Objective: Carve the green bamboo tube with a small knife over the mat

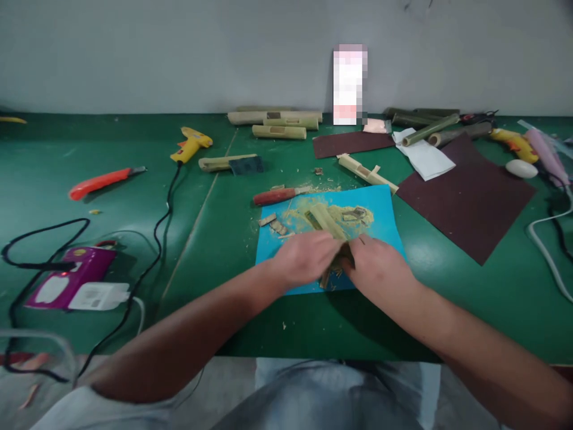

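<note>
Over the blue sheet (380, 239), my left hand (307, 255) and my right hand (376, 263) meet with fingers closed. Between them is a small dark piece (344, 254), blurred, that both seem to pinch; its kind cannot be made out. A split bamboo piece (326, 218) lies on the sheet just beyond my fingers, partly hidden by them. Pale shavings (307, 209) and small bamboo scraps (277, 226) are scattered on the sheet. At its upper left edge rests a red-handled knife (275, 196).
On the green table (228, 328) lie a yellow glue gun (191, 145), an orange cutter (101, 182), a purple power strip (85, 272) with cords, dark sandpaper (470, 200), a white cloth (425, 156) and bamboo tubes (280, 131). A phone (349, 83) leans against the wall.
</note>
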A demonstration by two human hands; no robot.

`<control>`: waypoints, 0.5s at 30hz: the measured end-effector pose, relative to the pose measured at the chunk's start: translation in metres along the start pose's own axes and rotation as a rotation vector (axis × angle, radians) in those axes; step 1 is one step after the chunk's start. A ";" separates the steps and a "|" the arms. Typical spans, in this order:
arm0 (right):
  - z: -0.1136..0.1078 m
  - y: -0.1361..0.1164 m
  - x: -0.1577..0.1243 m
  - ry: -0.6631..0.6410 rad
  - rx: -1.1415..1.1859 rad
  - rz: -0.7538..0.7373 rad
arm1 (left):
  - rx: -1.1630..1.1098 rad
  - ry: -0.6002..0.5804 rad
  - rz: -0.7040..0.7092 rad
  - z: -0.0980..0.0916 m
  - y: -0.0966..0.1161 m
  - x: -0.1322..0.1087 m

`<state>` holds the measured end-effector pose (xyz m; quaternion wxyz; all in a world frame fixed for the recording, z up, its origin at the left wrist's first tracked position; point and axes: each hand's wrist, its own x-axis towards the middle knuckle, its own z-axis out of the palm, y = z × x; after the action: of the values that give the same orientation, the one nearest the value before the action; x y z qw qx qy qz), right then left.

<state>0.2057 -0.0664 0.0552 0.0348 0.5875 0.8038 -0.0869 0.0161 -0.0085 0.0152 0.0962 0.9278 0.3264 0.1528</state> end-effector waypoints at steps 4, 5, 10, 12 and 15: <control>0.001 0.001 0.000 0.019 0.012 0.011 | 0.028 0.191 -0.092 0.003 -0.003 0.000; 0.002 0.002 0.001 0.017 0.015 0.009 | 0.024 0.132 -0.044 0.003 -0.001 0.000; 0.003 0.002 0.002 0.029 0.015 0.001 | 0.012 0.105 -0.015 0.002 0.000 0.000; 0.003 0.002 0.002 0.031 0.010 0.013 | 0.033 0.205 -0.096 0.001 -0.003 0.001; 0.003 0.002 0.002 0.022 0.021 0.003 | 0.017 0.070 -0.007 0.001 -0.002 0.001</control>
<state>0.2067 -0.0643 0.0519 0.0202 0.5900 0.8023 -0.0888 0.0162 -0.0059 0.0136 0.0776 0.9216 0.3340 0.1820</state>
